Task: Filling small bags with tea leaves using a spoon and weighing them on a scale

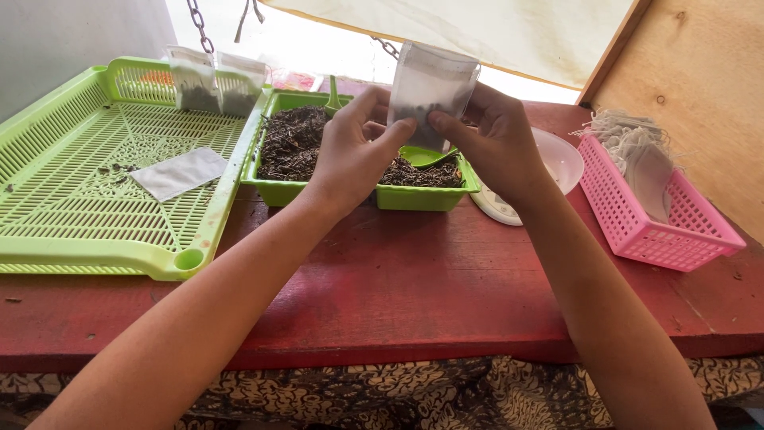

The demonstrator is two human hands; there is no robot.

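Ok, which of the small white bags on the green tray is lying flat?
The empty white bag in the middle of the lime green tray. The two filled bags stand upright against its far wall, dark with tea leaves.

Large lime-green perforated plastic tray [87, 231] on red wooden table [414, 295], flat white paper sachet [179, 173] inside; pink plastic mesh basket [637, 231] of white bags at right.

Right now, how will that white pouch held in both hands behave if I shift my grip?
The white pouch looks thin and probably floppy, pinched low by the left hand and right hand. Dark fill sits at its bottom, so it likely sags there. Its open top may spill if tipped.
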